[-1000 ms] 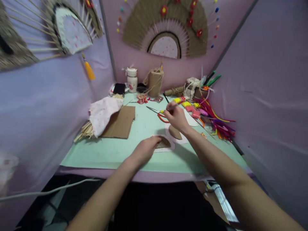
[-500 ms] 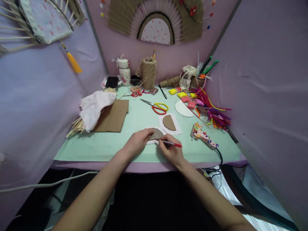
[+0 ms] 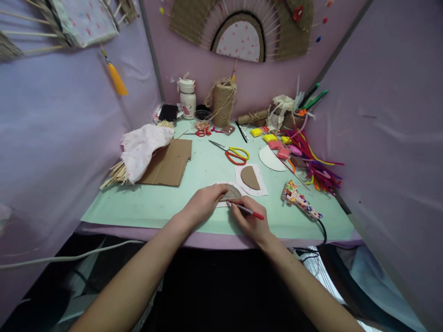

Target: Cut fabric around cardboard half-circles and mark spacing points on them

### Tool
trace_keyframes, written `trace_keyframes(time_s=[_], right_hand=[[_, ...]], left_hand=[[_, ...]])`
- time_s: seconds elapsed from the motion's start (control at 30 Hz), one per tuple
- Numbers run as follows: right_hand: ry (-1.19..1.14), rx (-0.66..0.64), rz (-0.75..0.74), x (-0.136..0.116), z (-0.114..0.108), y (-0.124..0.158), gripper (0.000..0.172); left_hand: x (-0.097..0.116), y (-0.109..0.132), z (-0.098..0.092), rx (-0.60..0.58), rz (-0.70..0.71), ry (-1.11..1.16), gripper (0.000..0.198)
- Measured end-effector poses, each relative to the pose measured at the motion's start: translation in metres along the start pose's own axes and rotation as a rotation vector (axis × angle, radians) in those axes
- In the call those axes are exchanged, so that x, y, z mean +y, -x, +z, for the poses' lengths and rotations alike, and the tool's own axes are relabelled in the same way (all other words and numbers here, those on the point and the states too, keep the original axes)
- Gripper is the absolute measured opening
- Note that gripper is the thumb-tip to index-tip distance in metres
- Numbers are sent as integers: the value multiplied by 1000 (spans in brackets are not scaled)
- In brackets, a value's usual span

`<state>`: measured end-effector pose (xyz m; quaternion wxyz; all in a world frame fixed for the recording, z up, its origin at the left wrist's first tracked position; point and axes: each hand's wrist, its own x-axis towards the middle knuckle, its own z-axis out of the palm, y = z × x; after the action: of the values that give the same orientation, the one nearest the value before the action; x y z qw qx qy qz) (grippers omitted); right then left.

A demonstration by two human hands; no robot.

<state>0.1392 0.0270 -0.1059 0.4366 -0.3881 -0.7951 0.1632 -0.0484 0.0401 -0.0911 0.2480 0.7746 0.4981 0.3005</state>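
My left hand (image 3: 205,201) presses a clear protractor (image 3: 233,192) flat on a piece of white paper or cloth (image 3: 222,205), its thumb and fingers closed at the protractor's left side. In my right hand (image 3: 252,223) is a pen (image 3: 248,210) with a red end, gripped between thumb and fingers. The pen's tip meets the protractor's straight lower edge. Just beyond lies a brown cardboard half-circle (image 3: 249,178) on a white sheet (image 3: 263,188). Past that is a plain white half-circle (image 3: 271,159).
Scissors (image 3: 236,154) with yellow and red handles lie mid-table. To the left, spotted cloth (image 3: 141,147) covers sticks beside cardboard (image 3: 169,168). On the right are a patterned glue gun (image 3: 300,201), clay packets (image 3: 274,145) and pipe cleaners (image 3: 320,168). Twine (image 3: 223,103) and a bottle (image 3: 188,99) stand behind.
The camera view has shifted, so the table's things appear slightly to the right. The pen leans lower at its red end. Both hands stay at the protractor.
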Motion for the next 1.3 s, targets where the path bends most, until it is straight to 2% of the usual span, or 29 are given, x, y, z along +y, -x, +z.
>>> trace_keyframes(time_s=[0.47, 1.03, 1.3], right_hand=[[54, 2, -76, -1, 1, -3, 9], [33, 4, 3, -1, -3, 0, 13], [26, 19, 11, -2, -3, 0, 11]], left_hand=[[-1, 0, 0, -5, 2, -18, 25], [1, 1, 0, -4, -22, -12, 26], [3, -1, -9, -89, 8, -12, 27]])
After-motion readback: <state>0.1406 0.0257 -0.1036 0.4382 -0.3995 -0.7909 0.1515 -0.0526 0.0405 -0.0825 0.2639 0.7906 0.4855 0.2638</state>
